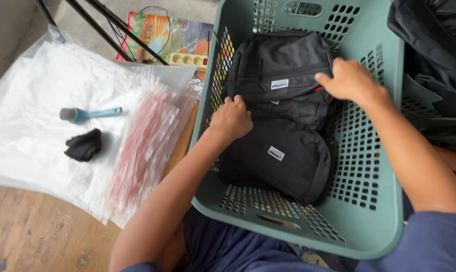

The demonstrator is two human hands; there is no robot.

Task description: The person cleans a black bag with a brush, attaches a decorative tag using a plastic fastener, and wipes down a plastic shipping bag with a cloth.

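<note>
Backpacks, two of them, black, lie stacked inside a green perforated laundry basket [374, 166] that rests against the person's lap. The upper backpack [278, 65] overlaps the lower backpack [283, 161], each showing a small white label. The left hand [232, 118] is curled closed, knuckles up, pressing on the seam where the two bags meet, fingers apparently pinching fabric at the left edge. The right hand [350, 79] is bent over the upper bag's right side, fingers gripping it near a small red detail; holding both sides this way would steady the soft bags against the basket wall. Beside the basket, on the wooden floor [31, 236], lies a fanned stack of clear zip bags [147, 141] with red seals over white sheeting, carrying a blue brush [86, 114] and a black cloth [84, 145]. Dark fabric [429, 40] crowds the basket's right rim; black stand legs [112, 30] cross a colourful board beyond.
</note>
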